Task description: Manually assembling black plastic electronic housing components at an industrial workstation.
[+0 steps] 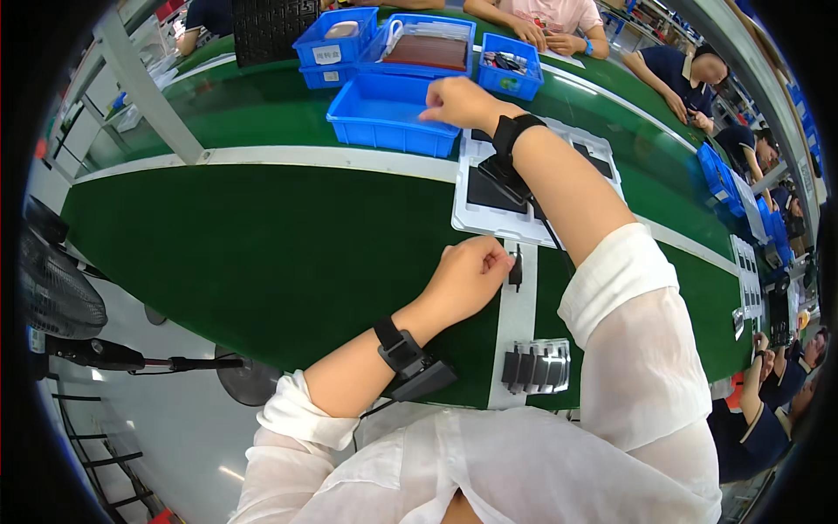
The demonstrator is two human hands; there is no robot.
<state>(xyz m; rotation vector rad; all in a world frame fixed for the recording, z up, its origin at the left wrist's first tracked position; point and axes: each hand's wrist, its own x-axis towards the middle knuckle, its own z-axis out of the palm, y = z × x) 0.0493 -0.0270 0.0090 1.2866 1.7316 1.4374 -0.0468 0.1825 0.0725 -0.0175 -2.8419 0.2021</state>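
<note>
My left hand (476, 272) is closed, its fingertips pinching a small dark strip-like piece (517, 269) above the white strip that crosses the green table. Up ahead, my right arm reaches over a white tray (502, 225) holding flat black rectangular pieces. My right hand (464, 101) is at the right edge of a shallow blue bin (388, 135), thumb and fingers drawn together. Whatever those fingers may hold is too small to make out. Close to my body lies a clear plastic tray (562, 367) with several dark strips in it.
Behind the bin stand a blue bin with a brown flat item (428, 52), stacked blue bins (327, 54) and a bin of small parts (511, 79). A metal post (153, 92) rises at left, near a black fan (61, 275). Co-workers sit across and to the right.
</note>
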